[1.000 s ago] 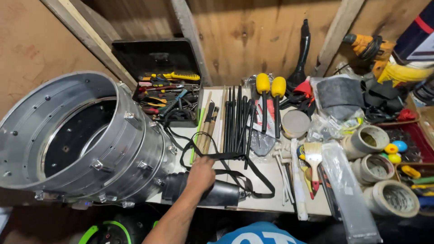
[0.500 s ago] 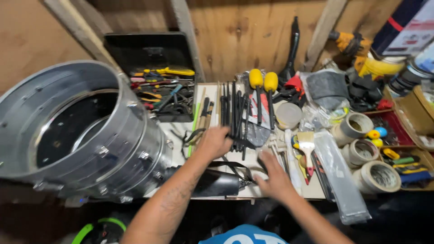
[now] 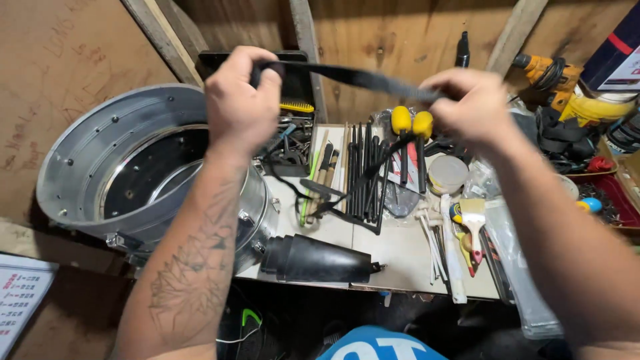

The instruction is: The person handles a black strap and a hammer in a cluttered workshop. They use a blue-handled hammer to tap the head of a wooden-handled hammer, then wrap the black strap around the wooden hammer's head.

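Both hands have risen off the bench: left hand [image 3: 241, 100] and right hand [image 3: 472, 107] now clench the black strap [image 3: 360, 78] taut between them, its tail seemingly trailing toward the black cone-shaped tool [image 3: 320, 260].

Black flat webbing strap [image 3: 360, 78], narrow and matte, raised well above the white workbench top and stretched taut in a near-level line, sloping slightly down from upper left to right. One end clenched inside the closed left hand [image 3: 241, 100], the span pinched at its other side by the fingers of the right hand [image 3: 470, 107]. Beyond that pinch, remainder hanging loose, dropping diagonally down and to the left past the yellow-topped tools and trailing to the bench surface among the dark rods, where its end cannot be made out.
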